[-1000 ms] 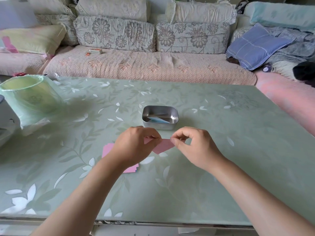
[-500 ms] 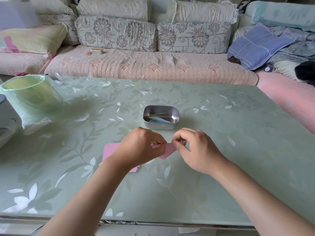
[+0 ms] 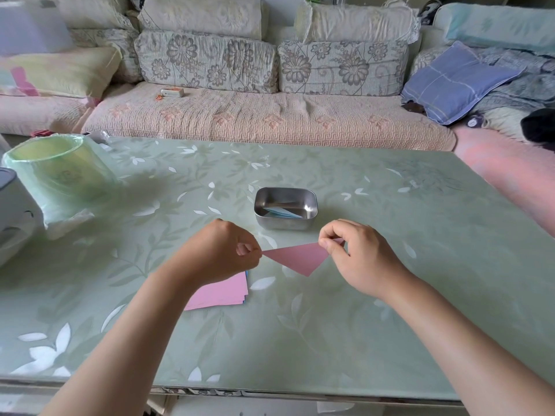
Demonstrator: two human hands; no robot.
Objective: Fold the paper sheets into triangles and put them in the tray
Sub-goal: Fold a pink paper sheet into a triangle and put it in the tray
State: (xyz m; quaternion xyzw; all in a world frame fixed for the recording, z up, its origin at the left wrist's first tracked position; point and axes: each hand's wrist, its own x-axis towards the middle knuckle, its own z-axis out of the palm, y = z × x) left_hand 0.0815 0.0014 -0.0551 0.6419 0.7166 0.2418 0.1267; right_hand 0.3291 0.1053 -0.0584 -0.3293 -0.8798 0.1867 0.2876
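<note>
A pale green desk with a leaf-and-flower pattern fills the foreground. Behind it runs a sofa with a quilted pink seat cover and floral back cushions. A blue pillow leans at the sofa's right end, and a small box lies on the seat.

At the desk's left stands a round bin lined with a translucent green bag, with a white appliance just beside it at the frame edge. Near the middle of the desk sits a small rectangular metal tray. A folded light-blue paper lies inside it.

The pink triangle is stretched between the two hands, just in front of the tray. It is a flat, cleanly folded piece, long edge toward the tray and point toward the person (whether it touches the desk cannot be told). The left hand has its fingers curled and pinches the triangle's left tip. The right hand pinches the right corner between thumb and fingertips. A stack of pink sheets lies flat on the desk, partly under the left wrist, with a blue edge showing at its right side.
</note>
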